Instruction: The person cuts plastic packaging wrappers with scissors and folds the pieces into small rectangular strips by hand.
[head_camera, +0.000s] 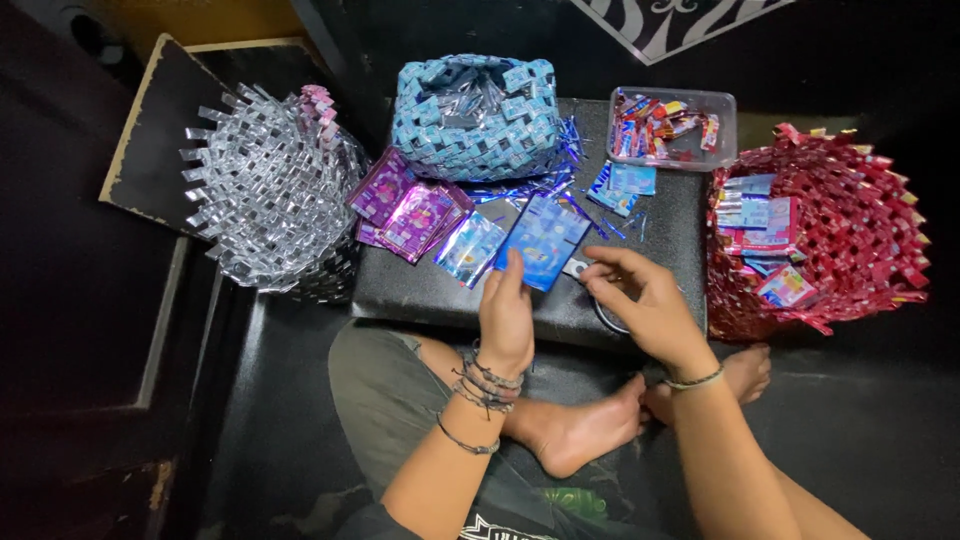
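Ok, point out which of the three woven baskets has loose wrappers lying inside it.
The red woven basket on the right: flat blue and red wrappers lie in it. The silver basket shows none; the blue basket's inside is unclear.

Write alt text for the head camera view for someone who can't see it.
Seen from above, a person sitting cross-legged holds a blue foil wrapper in the left hand over a black board, the right hand beside it. Three woven wrapper baskets surround the board: silver, blue and red, plus a clear tub of wrappers.
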